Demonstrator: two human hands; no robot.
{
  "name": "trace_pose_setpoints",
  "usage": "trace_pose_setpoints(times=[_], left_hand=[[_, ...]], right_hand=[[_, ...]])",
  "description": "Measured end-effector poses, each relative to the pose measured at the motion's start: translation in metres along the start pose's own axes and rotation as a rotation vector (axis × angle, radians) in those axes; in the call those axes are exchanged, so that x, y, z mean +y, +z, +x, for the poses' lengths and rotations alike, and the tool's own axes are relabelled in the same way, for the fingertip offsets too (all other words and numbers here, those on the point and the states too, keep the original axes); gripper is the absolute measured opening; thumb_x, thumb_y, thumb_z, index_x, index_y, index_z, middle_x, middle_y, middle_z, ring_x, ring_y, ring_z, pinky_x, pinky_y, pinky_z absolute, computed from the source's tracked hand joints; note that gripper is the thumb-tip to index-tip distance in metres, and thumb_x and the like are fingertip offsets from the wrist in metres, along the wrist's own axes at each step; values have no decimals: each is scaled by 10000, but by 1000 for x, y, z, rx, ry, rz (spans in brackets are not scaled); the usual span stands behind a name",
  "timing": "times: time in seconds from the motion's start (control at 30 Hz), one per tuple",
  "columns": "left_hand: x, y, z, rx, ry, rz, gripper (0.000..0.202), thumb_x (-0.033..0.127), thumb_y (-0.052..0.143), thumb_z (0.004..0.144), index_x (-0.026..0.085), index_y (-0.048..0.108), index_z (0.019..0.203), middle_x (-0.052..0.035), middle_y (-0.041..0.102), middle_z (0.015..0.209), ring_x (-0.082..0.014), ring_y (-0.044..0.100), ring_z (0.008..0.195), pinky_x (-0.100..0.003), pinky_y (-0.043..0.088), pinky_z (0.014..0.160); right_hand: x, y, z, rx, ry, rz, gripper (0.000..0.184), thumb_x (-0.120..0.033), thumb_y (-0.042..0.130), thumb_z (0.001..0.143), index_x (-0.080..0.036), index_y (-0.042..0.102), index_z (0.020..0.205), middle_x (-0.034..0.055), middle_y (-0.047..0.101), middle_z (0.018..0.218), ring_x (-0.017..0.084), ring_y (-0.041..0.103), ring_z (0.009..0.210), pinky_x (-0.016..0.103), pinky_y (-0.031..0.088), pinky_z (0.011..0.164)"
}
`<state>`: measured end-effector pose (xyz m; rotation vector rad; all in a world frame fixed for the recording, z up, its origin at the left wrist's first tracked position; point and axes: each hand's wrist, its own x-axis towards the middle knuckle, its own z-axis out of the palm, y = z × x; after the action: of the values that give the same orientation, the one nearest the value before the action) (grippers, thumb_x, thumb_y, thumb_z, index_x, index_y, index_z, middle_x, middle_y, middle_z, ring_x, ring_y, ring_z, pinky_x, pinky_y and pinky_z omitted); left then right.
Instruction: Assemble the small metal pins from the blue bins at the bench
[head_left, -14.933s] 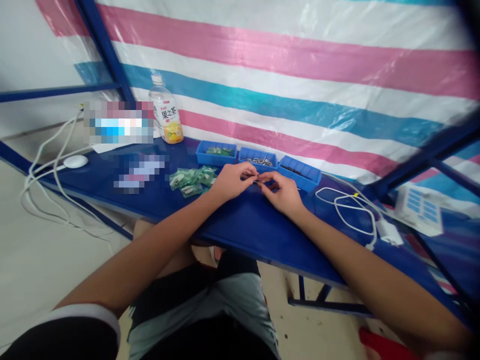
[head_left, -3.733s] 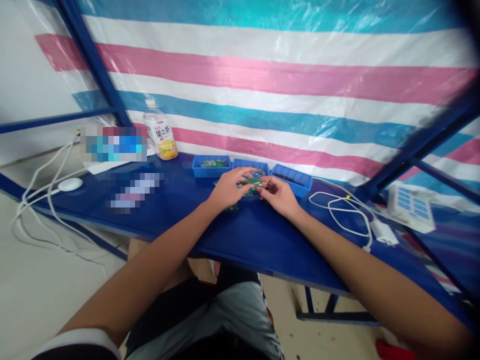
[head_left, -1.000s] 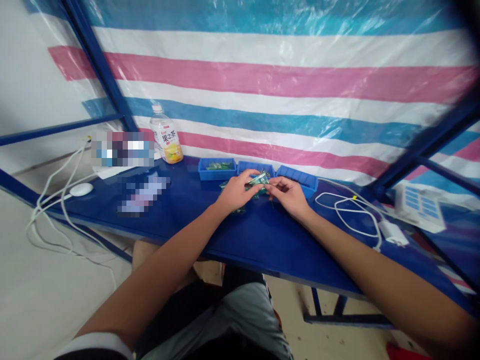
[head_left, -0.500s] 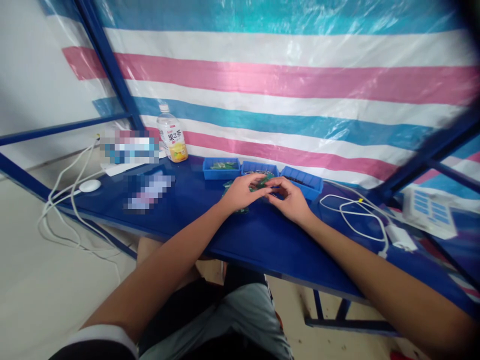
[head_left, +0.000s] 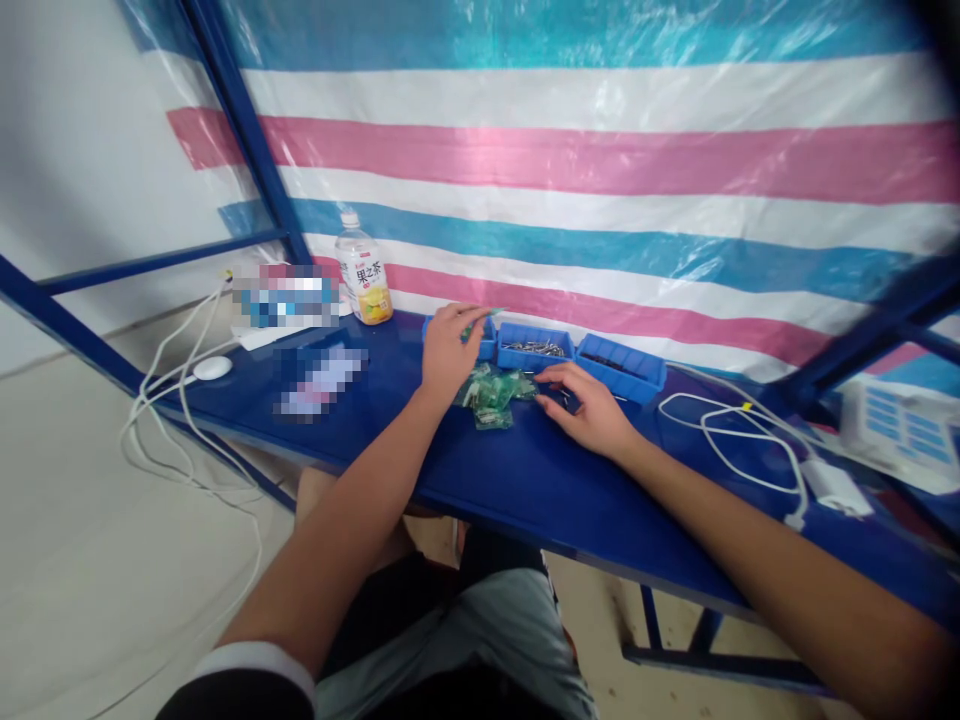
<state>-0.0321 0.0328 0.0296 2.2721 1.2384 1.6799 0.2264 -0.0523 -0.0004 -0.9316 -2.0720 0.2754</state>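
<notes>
My left hand [head_left: 451,345] is over the left blue bin [head_left: 491,347], its fingers closed around a small green piece [head_left: 469,330], which looks like a clear packet or a circuit board. In front of the bins lies a pile of clear packets with green contents [head_left: 493,390]. Just right of that pile my right hand [head_left: 589,408] rests on the table, thumb and forefinger curved and apart. A few thin metal pieces are under and beside its fingers, too small to name. The middle bin [head_left: 534,347] contains thin silvery metal pieces; the right bin [head_left: 621,368] has dark ones.
The blue table [head_left: 495,490] stands against a striped plastic sheet [head_left: 600,165]. A drink bottle [head_left: 369,275] and a blurred-out item [head_left: 322,382] are at left, near a white round device [head_left: 212,368]. White cables [head_left: 720,450], an adapter [head_left: 836,488] and a white-and-blue box [head_left: 904,430] lie at right.
My hands have come apart. The left moved up and away to the left bin, uncovering the pile of packets; the right stays low beside the pile. The view has shifted slightly left.
</notes>
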Motion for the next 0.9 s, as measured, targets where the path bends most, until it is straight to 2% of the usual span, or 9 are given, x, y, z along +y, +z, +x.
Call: trace_pose_setpoints(times=[0.1, 0.2, 0.33, 0.47, 0.57, 0.7, 0.8, 0.9], left_hand=[[-19, -3, 1, 60, -83, 185, 236, 234, 610, 1005, 234, 802, 1142, -108, 747, 1237, -322, 634, 1242, -565, 371, 1218], [-29, 1, -3, -3, -132, 259, 222, 173, 629, 956, 247, 815, 1052, -98, 750, 1239, -347, 618, 1263, -661, 243, 1260], [-28, 7, -9, -156, -167, 285, 237, 174, 612, 953, 265, 821, 1015, -78, 766, 1237, -341, 615, 1289, -707, 204, 1271], [-22, 7, -10, -215, -265, 356, 253, 284, 580, 1000, 302, 827, 1054, -65, 732, 1358, -350, 553, 1396, -731, 167, 1292], [-20, 7, -11, -201, -256, 379, 253, 306, 587, 1004, 301, 817, 1109, -68, 693, 1439, -386, 472, 1489, -762, 159, 1286], [-13, 7, -11, -97, -86, 325, 227, 295, 627, 995, 261, 792, 1147, -85, 660, 1479, -382, 395, 1561, -698, 174, 1317], [0, 6, -10, -75, 35, 159, 190, 304, 626, 1013, 224, 776, 1098, -102, 733, 1322, -327, 500, 1486, -608, 281, 1310], [17, 3, -12, -212, 156, -99, 242, 354, 588, 1059, 203, 764, 1129, -99, 771, 1229, -261, 659, 1297, -478, 479, 1183]], right_hand=[[2, 1, -1, -145, -87, -74, 286, -347, 694, 1002, -327, 740, 1283, 105, 671, 1430, 357, 594, 1374, 616, 485, 1173], [8, 4, -3, -228, -106, -121, 289, -355, 706, 998, -318, 765, 1279, 93, 564, 1606, 384, 457, 1536, 652, 397, 1255], [14, 6, -4, -295, -100, -156, 390, -349, 664, 1032, -309, 702, 1418, 97, 557, 1629, 380, 401, 1588, 675, 340, 1290], [14, 6, -3, -331, -126, -218, 400, -318, 571, 1078, -266, 679, 1460, 116, 593, 1596, 377, 419, 1580, 688, 331, 1289], [11, 6, -1, -283, -145, -211, 389, -283, 563, 1075, -271, 691, 1442, 107, 659, 1525, 362, 509, 1521, 670, 384, 1267], [4, 3, 2, -143, -150, -124, 322, -267, 579, 1070, -285, 748, 1343, 90, 764, 1351, 314, 675, 1337, 581, 503, 1192], [1, 1, 4, -1, -100, -49, 232, -280, 622, 1053, -283, 796, 1207, 86, 791, 1259, 285, 739, 1200, 503, 585, 1083], [3, -2, 3, 146, -9, 1, 144, -295, 687, 1016, -278, 809, 1090, 70, 805, 1153, 268, 761, 1083, 472, 601, 1011]])
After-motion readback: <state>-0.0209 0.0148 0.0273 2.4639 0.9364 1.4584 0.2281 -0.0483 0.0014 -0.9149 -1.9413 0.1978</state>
